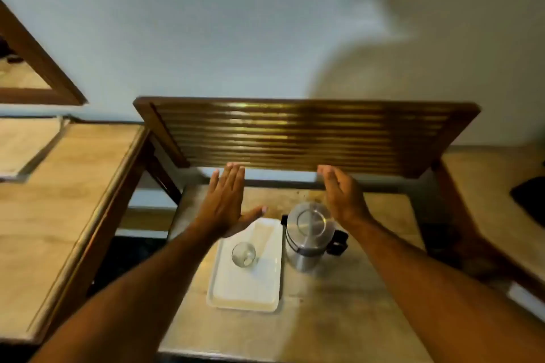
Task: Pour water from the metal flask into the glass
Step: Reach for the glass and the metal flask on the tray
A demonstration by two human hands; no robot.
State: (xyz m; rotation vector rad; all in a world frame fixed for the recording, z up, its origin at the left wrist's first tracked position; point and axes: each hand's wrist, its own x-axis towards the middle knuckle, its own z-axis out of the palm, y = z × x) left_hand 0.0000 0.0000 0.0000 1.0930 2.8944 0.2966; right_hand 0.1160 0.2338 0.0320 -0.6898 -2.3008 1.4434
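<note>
Wooden table (pixel 339 303) bears white tray (pixel 265 298), glass (pixel 243 254), metal flask (pixel 308 234); both hands' fingers flat, empty.

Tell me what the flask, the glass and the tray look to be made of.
Flask: brushed metal, likely stainless steel, with a dull silver sheen and black, probably plastic, handle. Glass: clear glass; the tray shows through it. Tray: smooth white, plastic or melamine perhaps; the look leaves it open.

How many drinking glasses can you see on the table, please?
1. The glass stands on the white tray, left of the metal flask. Nothing suggests another, though the forearms cover part of the table.
</note>
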